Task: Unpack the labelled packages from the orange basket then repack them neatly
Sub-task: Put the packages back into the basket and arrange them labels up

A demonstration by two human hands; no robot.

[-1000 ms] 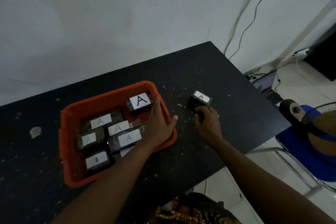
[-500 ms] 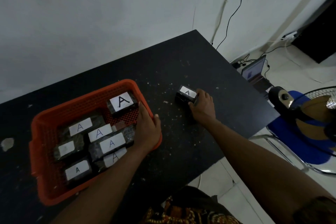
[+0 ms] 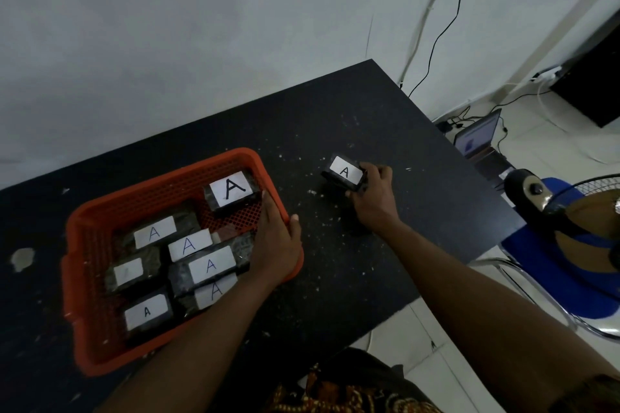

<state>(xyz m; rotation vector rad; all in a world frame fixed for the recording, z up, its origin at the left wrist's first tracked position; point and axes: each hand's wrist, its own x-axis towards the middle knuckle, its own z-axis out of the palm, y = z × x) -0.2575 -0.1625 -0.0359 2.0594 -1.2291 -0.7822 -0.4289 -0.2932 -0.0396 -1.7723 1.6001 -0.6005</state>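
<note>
A person's right hand (image 3: 372, 198) grips a labelled package (image 3: 344, 173) on the black table (image 3: 385, 117), just right of the orange basket (image 3: 100, 211), whose near wall the left hand (image 3: 276, 241) clasps beside seven more packages.

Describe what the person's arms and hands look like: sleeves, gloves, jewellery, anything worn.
Both forearms are bare as far as the frame shows, with no sleeves in view. The left hand and right hand wear no gloves, and no ring, watch or bracelet shows. Patterned orange and dark cloth shows at the bottom edge.
</note>
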